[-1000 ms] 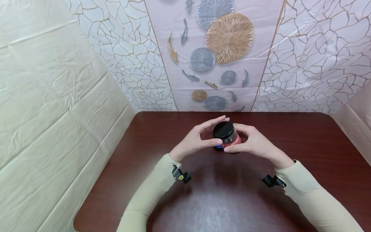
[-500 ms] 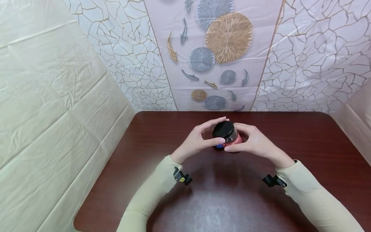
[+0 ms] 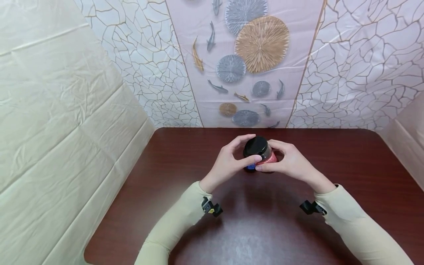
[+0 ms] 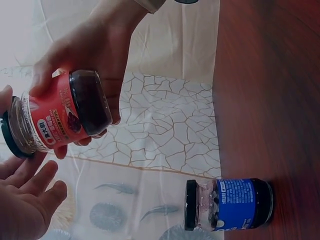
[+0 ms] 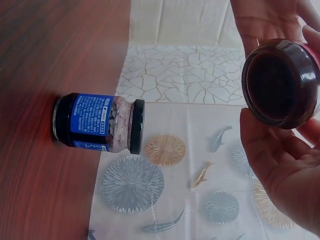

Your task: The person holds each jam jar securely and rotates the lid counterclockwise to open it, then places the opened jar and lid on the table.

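Observation:
My right hand [image 3: 291,162] grips the body of a glass jar with a red label [image 3: 271,158], holding it raised and tilted. Around its black lid [image 3: 256,145] curl the thumb and fingers of my left hand [image 3: 226,162]. In the left wrist view the red-labelled jar [image 4: 55,112] shows dark contents, its lid still on the mouth. Its dark base [image 5: 275,85] faces the camera in the right wrist view. A second jar with a blue label [image 4: 236,204] and black lid stands upright on the table, mostly hidden behind the hands in the head view.
The dark red-brown wooden table [image 3: 245,228] has rounded corners. A patterned cloth [image 3: 228,92] with fish and round motifs hangs at its back edge, and plain cream cloth [image 3: 66,121] covers the left side. Both wrists carry small black cameras.
My left wrist has shifted slightly right and toward me, and the left thumb has moved right along the front of the lid. My right hand stays nearly still on the jar.

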